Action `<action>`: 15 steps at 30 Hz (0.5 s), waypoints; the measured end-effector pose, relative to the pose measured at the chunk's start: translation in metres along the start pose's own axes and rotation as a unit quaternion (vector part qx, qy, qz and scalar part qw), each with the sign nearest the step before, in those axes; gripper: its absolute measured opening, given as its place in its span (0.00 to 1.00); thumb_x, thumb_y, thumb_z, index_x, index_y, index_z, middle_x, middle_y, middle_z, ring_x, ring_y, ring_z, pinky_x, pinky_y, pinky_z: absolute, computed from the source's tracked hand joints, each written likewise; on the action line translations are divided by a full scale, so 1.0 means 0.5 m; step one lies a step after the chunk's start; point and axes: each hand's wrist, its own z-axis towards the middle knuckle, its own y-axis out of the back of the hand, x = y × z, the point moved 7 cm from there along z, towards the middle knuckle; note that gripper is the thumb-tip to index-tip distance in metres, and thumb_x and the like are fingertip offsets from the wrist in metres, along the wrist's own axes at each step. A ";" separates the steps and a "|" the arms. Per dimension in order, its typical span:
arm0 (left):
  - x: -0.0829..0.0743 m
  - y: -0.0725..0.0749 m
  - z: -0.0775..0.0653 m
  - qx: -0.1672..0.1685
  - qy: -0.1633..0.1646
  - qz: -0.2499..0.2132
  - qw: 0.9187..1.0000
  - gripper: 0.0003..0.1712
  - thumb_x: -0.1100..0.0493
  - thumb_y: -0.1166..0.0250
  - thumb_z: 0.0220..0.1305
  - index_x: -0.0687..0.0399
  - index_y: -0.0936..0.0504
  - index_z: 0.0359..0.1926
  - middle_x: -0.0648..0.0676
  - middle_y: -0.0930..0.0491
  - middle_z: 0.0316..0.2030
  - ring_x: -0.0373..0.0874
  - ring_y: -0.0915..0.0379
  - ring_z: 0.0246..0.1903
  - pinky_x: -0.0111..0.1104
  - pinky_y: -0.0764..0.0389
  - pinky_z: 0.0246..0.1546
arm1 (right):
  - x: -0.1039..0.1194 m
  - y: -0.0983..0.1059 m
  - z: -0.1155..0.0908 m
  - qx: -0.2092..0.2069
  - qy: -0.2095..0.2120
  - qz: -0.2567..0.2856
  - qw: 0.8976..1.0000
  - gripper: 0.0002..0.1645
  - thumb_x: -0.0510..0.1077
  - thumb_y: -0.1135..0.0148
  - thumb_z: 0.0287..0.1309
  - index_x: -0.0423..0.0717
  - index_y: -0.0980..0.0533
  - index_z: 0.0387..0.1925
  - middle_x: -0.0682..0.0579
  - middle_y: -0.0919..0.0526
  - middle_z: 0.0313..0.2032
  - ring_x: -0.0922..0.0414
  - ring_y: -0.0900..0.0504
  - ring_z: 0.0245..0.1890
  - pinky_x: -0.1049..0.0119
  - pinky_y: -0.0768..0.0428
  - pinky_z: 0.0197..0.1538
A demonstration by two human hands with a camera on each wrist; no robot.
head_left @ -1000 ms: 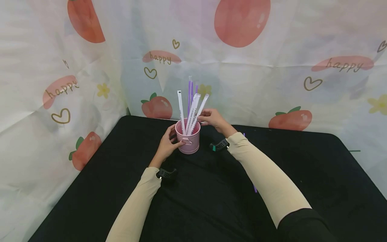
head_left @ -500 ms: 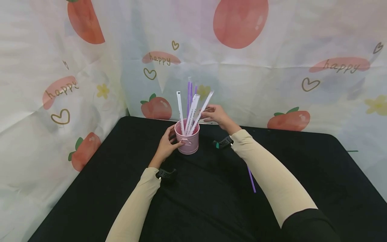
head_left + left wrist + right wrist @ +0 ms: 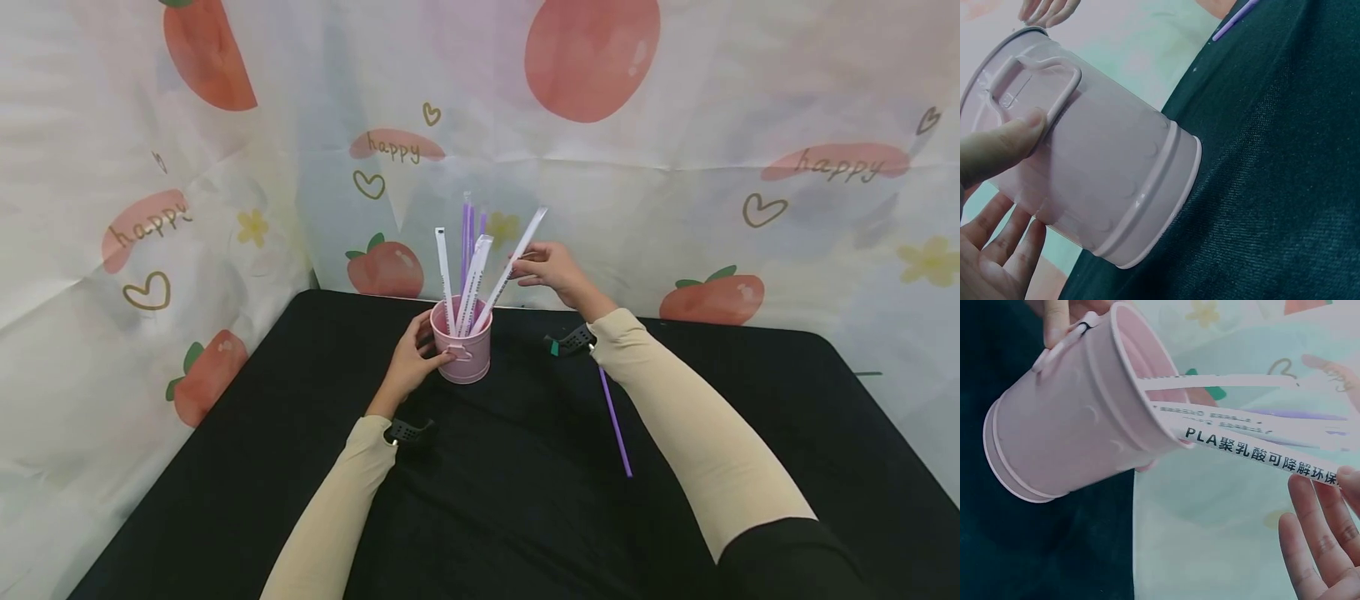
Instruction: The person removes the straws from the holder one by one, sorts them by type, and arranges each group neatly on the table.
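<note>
A small pink metal bucket (image 3: 462, 365) stands upright on the black-covered table. My left hand (image 3: 407, 368) grips its side, the thumb against the small side handle (image 3: 1066, 94) and the other fingers around the far wall. With thumb and fingertips, my right hand (image 3: 553, 272) pinches a white paper-wrapped straw (image 3: 501, 286), printed with dark lettering, up and right of the rim. That straw leans right, its lower end inside the bucket. More white-wrapped straws (image 3: 472, 287) and several purple straws (image 3: 464, 237) stick up from the bucket; their bottoms are hidden by its wall.
One purple straw (image 3: 617, 429) lies on the black cloth (image 3: 517, 500), its far end running under the right wrist. Behind the table's back edge hangs a pale curtain (image 3: 615, 200) printed with fruit, hearts and "happy". Each wrist wears a black strap (image 3: 577, 340).
The right hand has moved up and to the right, drawing the pinched wrapped straw higher and apart from the others. The left hand stays on the bucket. More of the table's purple straw now shows.
</note>
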 end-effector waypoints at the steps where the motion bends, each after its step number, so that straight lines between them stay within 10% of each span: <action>1: 0.000 0.001 0.000 0.000 0.000 -0.002 1.000 0.46 0.73 0.32 0.50 0.66 0.44 0.68 0.69 0.37 0.64 0.61 0.40 0.65 0.51 0.36 0.66 | 0.005 0.003 -0.002 -0.001 0.001 -0.003 1.000 0.20 0.34 0.47 0.63 0.25 0.33 0.54 0.64 0.17 0.28 0.66 0.16 0.33 0.62 0.16 0.47; 15: -0.006 -0.001 -0.003 0.003 -0.006 0.002 1.000 0.45 0.72 0.32 0.51 0.67 0.45 0.68 0.69 0.38 0.64 0.61 0.41 0.66 0.51 0.37 0.67 | 0.061 0.043 -0.015 -0.019 0.025 -0.006 1.000 0.16 0.34 0.45 0.62 0.28 0.28 0.49 0.61 0.16 0.29 0.65 0.16 0.33 0.65 0.16 0.44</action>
